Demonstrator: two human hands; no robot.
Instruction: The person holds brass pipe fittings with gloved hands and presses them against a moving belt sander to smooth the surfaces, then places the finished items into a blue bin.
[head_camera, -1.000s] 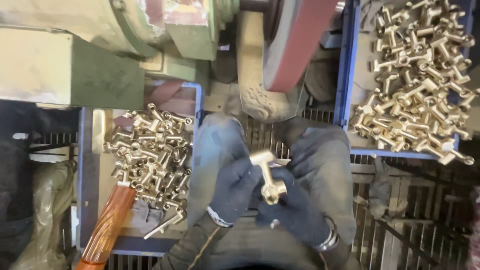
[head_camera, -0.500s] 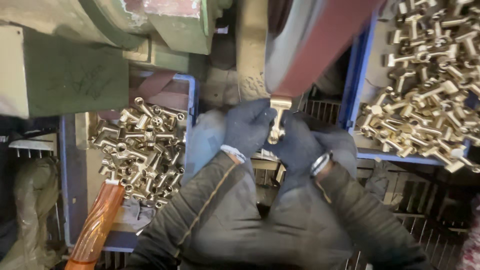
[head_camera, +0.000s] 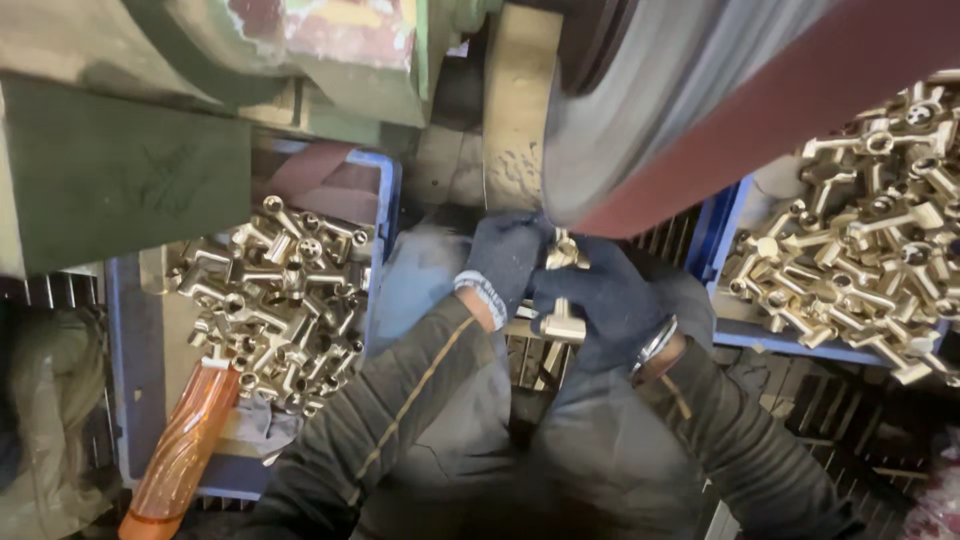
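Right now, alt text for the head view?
Two dark-gloved hands, left and right, press a brass T-shaped fitting up against a sanding belt. Blue bins of similar brass fittings sit at the left and right.

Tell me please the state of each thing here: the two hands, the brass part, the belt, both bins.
left hand: gloved, gripping the brass fitting from the left.
right hand: gloved, gripping the same fitting from the right.
brass fitting: held up at the sanding belt.
sanding belt: blurred.
left blue bin: partly filled with brass fittings.
right blue bin: heaped with brass fittings.
orange handle: lying across the left bin's edge.
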